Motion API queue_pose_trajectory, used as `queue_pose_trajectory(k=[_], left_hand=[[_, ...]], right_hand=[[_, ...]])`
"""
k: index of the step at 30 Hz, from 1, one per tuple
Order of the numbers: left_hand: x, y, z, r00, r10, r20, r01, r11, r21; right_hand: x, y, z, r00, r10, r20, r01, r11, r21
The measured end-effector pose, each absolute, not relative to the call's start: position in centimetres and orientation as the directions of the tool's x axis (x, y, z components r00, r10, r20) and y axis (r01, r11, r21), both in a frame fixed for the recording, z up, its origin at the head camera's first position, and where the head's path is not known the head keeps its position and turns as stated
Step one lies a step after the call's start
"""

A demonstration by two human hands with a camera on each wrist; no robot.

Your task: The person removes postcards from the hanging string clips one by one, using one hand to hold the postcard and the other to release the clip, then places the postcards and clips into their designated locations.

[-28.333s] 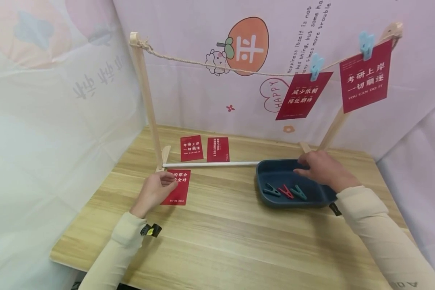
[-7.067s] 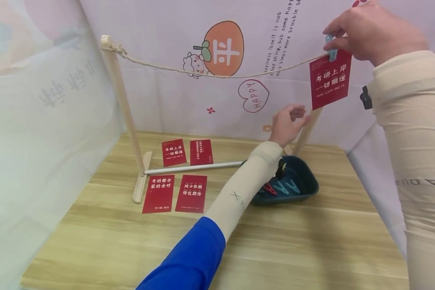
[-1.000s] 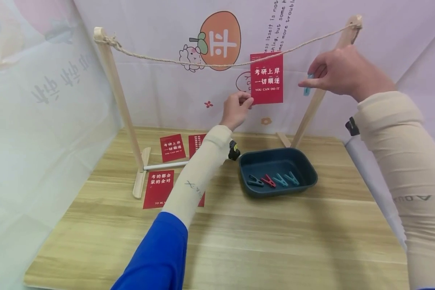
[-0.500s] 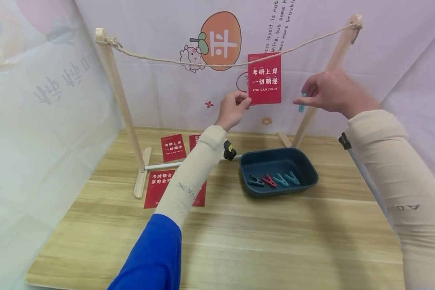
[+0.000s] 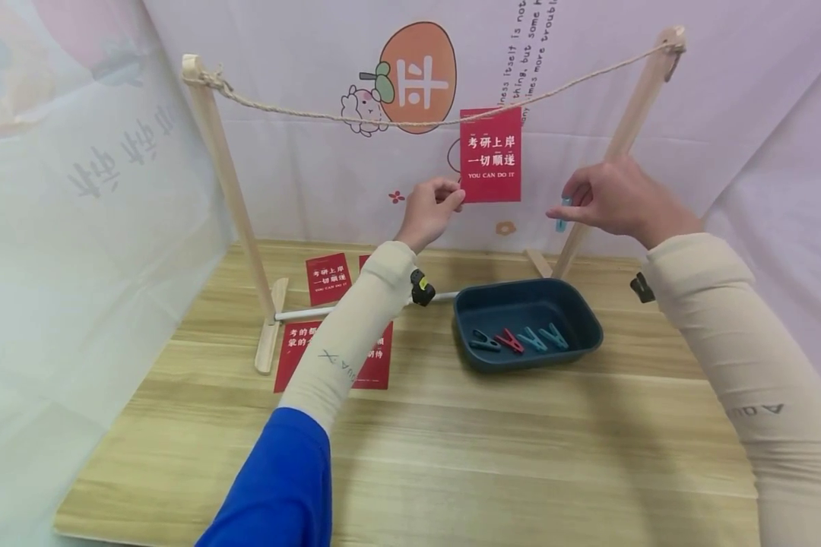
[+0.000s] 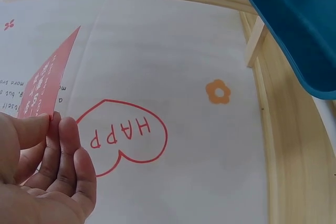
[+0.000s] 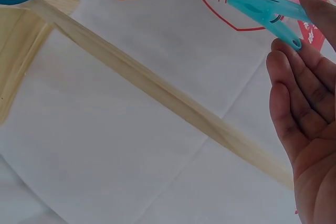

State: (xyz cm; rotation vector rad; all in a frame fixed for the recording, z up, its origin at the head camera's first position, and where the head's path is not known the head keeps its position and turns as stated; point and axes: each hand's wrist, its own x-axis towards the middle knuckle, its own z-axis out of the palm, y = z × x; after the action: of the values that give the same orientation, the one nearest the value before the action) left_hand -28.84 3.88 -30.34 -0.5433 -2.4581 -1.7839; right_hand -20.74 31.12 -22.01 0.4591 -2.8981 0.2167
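My left hand (image 5: 429, 209) pinches a red card (image 5: 490, 156) with white lettering by its lower left corner. The card stands upright, its top edge just at the sagging twine (image 5: 356, 119). In the left wrist view thumb and forefinger grip the card (image 6: 50, 80) edge-on. To the right, lower than the twine, my right hand (image 5: 619, 199) pinches a light blue clothespin (image 5: 562, 216). The right wrist view shows this clothespin (image 7: 265, 11) between thumb and fingers, its clamping end pointing away from the hand. No clothespin is on the twine.
Two wooden posts (image 5: 227, 178) hold the twine, with a white rod (image 5: 305, 312) low between them. A dark blue bin (image 5: 527, 363) at the right holds several clothespins (image 5: 509, 340). More red cards (image 5: 328, 278) lie at the left, partly hidden behind my left sleeve.
Over the last second, my right hand has lowered with the clothespin and my left hand has brought the card slightly down and left. Earlier, cards hung clipped on the twine; they are gone from it.
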Motion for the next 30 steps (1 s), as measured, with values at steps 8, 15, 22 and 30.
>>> queue_pose_trajectory(k=[8, 15, 22, 30], left_hand=[[-28.7, 3.2, -30.4, -0.919, 0.278, 0.279, 0.348, 0.244, 0.905], [-28.4, 2.7, -30.8, -0.919, 0.292, 0.264, 0.339, 0.248, 0.908], [-28.2, 2.1, -31.2, -0.919, 0.304, 0.252, 0.334, 0.259, 0.907], [-27.8, 1.7, -31.5, -0.914, 0.325, 0.243, 0.334, 0.263, 0.905]], right_hand=[[-20.4, 31.7, -23.7, -0.930, -0.303, 0.209, -0.333, 0.934, -0.129], [-20.2, 31.7, -25.1, -0.930, -0.307, 0.203, -0.338, 0.931, -0.138], [-20.0, 31.8, -26.2, -0.927, -0.318, 0.199, -0.349, 0.925, -0.150], [-19.8, 31.9, -27.1, -0.935, -0.310, 0.171, -0.338, 0.925, -0.171]])
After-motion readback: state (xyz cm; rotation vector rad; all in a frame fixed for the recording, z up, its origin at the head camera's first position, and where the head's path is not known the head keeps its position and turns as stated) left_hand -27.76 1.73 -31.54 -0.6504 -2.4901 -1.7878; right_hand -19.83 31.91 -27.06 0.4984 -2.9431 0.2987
